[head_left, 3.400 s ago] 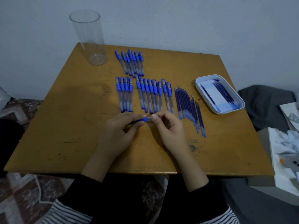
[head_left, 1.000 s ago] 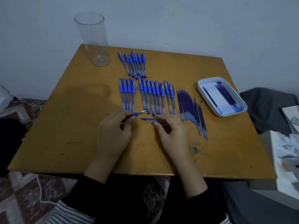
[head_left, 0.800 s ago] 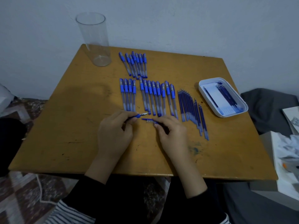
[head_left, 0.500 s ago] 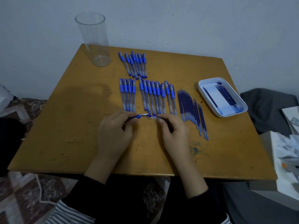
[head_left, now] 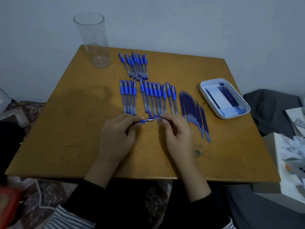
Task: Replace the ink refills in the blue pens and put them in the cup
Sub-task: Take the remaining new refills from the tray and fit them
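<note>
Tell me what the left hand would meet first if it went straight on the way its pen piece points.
The clear pen barrel pinched by the right hand. The blue pen piece in the left hand points at its near end, almost touching; depth is unclear.

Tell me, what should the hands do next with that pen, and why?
Probably slide and twist the two pieces together: the left hand pinches the blue front piece, the right hand holds the clear barrel, and their ends meet in line. The clear cup holds no pens.
</note>
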